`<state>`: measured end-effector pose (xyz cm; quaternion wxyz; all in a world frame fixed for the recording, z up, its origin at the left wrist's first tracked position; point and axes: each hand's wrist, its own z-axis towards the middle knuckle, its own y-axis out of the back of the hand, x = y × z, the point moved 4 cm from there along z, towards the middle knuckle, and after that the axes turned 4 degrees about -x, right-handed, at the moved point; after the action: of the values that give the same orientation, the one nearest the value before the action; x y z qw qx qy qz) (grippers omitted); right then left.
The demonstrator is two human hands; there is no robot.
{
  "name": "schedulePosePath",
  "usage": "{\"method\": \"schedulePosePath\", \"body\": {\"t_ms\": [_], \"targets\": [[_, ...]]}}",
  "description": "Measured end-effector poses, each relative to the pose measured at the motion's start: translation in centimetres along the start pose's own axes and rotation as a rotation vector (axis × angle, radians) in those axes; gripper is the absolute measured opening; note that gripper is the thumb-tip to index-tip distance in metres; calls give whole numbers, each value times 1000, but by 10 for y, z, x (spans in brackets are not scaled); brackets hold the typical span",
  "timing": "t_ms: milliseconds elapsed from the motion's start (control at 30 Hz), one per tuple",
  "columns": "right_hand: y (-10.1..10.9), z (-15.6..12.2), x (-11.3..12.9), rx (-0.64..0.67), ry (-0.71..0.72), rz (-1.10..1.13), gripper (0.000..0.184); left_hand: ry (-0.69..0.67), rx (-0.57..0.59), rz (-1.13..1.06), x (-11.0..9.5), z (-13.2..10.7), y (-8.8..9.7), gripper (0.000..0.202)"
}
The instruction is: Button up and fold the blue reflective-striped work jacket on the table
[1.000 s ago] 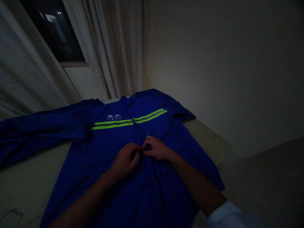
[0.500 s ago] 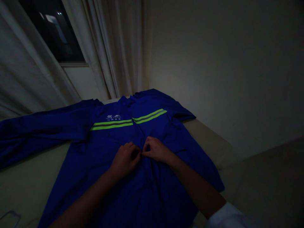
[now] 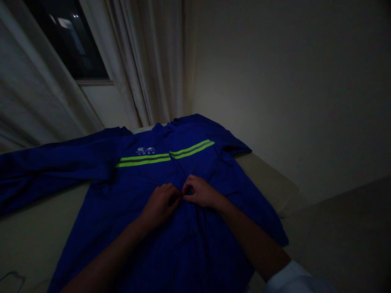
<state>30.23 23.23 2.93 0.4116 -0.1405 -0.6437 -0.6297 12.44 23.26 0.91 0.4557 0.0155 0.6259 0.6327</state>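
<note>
A blue work jacket (image 3: pixel 146 244) lies spread out, collar away from me, with a yellow-green and grey reflective stripe (image 3: pixel 143 160) across the chest and a white printed logo above it. At the middle of its front edges, my left hand (image 3: pixel 161 203) pinches the cloth with its fingertips. My right hand (image 3: pixel 200 192) pinches at the same spot from the other side, thumb and forefinger meeting. The fingertips of both hands nearly touch. Whatever small fastener may be between them is hidden. The front placket runs down below the hands.
The jacket lies on a pale bed-like surface (image 3: pixel 269 175) against a wall (image 3: pixel 290 81). Light curtains (image 3: pixel 149 61) hang beyond it around a dark window (image 3: pixel 70 44). At the lower left lies a thin cord-like object (image 3: pixel 18 276). The room is dim.
Both hands stay at the same place on the jacket front. The left fingers have curled slightly closer together; the jacket has hardly moved.
</note>
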Motion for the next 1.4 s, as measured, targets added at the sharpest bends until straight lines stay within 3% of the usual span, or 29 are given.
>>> {"method": "schedulePosePath", "body": {"t_ms": [300,700,1000,1133,1267,1400], "targets": [[0,-1,0,5,56,13,16,-85,-33,274,-11,-4,1,13],[-1,1,0,35,43,-11,17,14,-3,74,-2,-1,0,9],[-2,1,-3,63,63,35,17,23,-17,69,-2,-1,1,11],[-5,6,-9,20,14,74,12,18,-16,49,1,-1,1,13],[-9,12,-16,-59,-67,168,13,17,-87,56,0,-2,3,18],[-12,12,-16,-106,-37,224,13,20,-77,73,1,-2,1,14]]}}
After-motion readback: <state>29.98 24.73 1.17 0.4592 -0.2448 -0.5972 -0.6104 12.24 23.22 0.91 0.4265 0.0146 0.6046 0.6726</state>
